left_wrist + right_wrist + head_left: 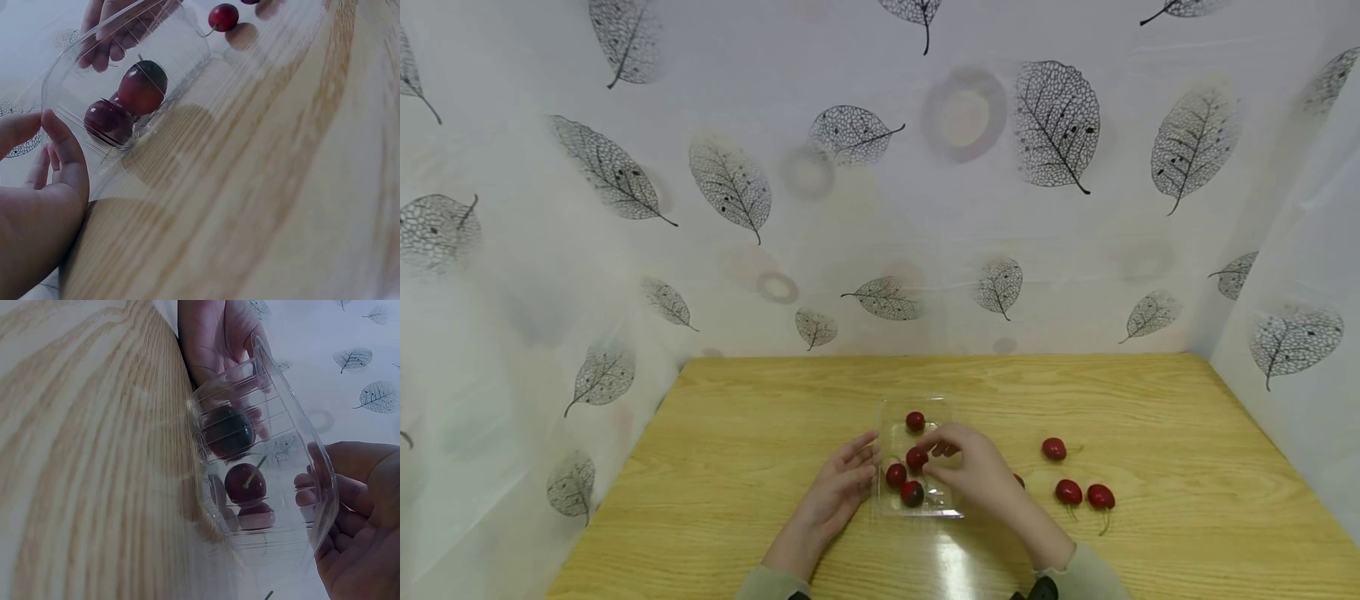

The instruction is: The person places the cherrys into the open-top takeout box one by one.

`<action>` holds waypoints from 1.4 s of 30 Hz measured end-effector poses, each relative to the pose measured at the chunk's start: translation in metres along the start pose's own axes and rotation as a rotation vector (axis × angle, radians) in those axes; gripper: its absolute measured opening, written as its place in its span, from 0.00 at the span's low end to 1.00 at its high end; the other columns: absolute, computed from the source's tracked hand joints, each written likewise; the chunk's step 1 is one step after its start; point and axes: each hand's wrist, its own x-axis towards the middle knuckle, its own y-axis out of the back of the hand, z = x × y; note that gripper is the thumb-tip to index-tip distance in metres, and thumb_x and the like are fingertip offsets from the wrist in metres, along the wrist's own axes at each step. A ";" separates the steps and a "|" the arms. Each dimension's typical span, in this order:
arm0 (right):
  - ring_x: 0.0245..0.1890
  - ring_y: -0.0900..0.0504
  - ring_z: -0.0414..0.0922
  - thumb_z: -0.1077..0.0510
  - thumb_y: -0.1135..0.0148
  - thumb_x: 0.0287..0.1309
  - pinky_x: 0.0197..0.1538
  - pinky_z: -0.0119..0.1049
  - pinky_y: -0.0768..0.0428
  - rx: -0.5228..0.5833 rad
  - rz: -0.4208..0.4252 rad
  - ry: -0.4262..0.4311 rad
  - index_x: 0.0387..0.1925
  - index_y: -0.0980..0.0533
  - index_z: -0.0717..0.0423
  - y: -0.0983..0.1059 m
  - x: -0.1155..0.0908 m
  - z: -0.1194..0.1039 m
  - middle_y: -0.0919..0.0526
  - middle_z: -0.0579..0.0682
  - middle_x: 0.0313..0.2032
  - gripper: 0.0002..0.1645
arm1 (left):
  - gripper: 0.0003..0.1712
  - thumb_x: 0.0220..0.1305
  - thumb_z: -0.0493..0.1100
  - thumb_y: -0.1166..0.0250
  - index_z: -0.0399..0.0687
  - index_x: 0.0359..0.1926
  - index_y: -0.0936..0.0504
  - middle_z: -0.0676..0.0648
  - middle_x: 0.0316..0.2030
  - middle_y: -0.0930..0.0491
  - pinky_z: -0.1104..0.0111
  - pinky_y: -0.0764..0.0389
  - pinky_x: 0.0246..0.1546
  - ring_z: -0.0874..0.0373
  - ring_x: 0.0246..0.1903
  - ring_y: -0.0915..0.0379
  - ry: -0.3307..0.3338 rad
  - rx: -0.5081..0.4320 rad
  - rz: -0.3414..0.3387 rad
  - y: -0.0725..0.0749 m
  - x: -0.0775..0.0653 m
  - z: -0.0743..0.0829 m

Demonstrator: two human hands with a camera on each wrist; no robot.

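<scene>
A clear plastic box (955, 505) stands on the table with several cherries inside, one of them a dark-sided cherry (912, 493). My left hand (838, 487) rests along the box's left wall, fingers extended, its fingertips right at the rim in the left wrist view. Over the right side of the box my right hand (973, 467) reaches in, thumb and fingers spread apart beside a cherry (916, 458). From the right wrist, a stemmed cherry (245, 483) shows inside the box, apart from the right hand's fingertips (305, 489). Another cherry (914, 421) lies at the back of the box.
Right of the box, loose cherries lie on the wooden table (737, 417): one farther back (1054, 449) and a pair with stems nearer, including a cherry (1101, 497). Another cherry (1018, 481) is partly hidden by the right hand. Leaf-patterned sheeting (880, 217) encloses the table.
</scene>
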 end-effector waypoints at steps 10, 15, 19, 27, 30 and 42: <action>0.44 0.12 0.49 0.66 0.25 0.59 0.52 0.38 0.12 0.118 0.063 -0.008 0.49 0.15 0.59 0.005 -0.001 0.004 0.10 0.54 0.47 0.16 | 0.39 0.74 0.28 0.45 0.35 0.81 0.46 0.52 0.60 0.30 0.75 0.23 0.55 0.65 0.56 0.28 0.003 0.001 -0.004 0.000 -0.001 0.001; 0.43 0.12 0.54 0.67 0.24 0.56 0.51 0.40 0.11 0.129 0.091 0.006 0.49 0.15 0.60 0.010 -0.002 0.007 0.10 0.55 0.46 0.17 | 0.38 0.74 0.28 0.44 0.36 0.81 0.45 0.53 0.59 0.29 0.75 0.23 0.55 0.65 0.56 0.28 0.005 0.000 -0.002 0.000 -0.001 0.002; 0.43 0.12 0.49 0.67 0.24 0.57 0.52 0.40 0.12 0.124 0.102 -0.007 0.49 0.15 0.58 0.015 -0.004 0.009 0.10 0.54 0.46 0.17 | 0.38 0.74 0.29 0.43 0.37 0.81 0.44 0.52 0.59 0.29 0.75 0.23 0.56 0.64 0.56 0.28 0.004 -0.005 -0.005 0.000 0.000 0.002; 0.43 0.13 0.43 0.67 0.25 0.59 0.51 0.37 0.12 0.116 0.139 -0.032 0.50 0.15 0.60 0.029 -0.009 0.014 0.10 0.53 0.45 0.16 | 0.38 0.73 0.28 0.43 0.37 0.81 0.42 0.52 0.59 0.29 0.74 0.23 0.56 0.63 0.56 0.28 0.002 0.000 0.005 -0.001 0.001 0.000; 0.43 0.13 0.43 0.66 0.25 0.60 0.51 0.37 0.12 0.129 0.145 -0.045 0.50 0.15 0.60 0.034 -0.012 0.016 0.10 0.53 0.45 0.16 | 0.38 0.73 0.29 0.43 0.36 0.81 0.43 0.51 0.59 0.29 0.74 0.22 0.56 0.63 0.56 0.28 0.005 0.003 0.015 -0.001 0.001 0.000; 0.44 0.15 0.36 0.65 0.26 0.62 0.51 0.32 0.13 0.137 0.213 -0.048 0.51 0.15 0.61 0.055 -0.026 0.024 0.10 0.57 0.47 0.16 | 0.39 0.74 0.29 0.44 0.36 0.81 0.44 0.52 0.60 0.29 0.74 0.23 0.57 0.64 0.56 0.28 0.018 -0.003 0.019 -0.001 0.000 0.002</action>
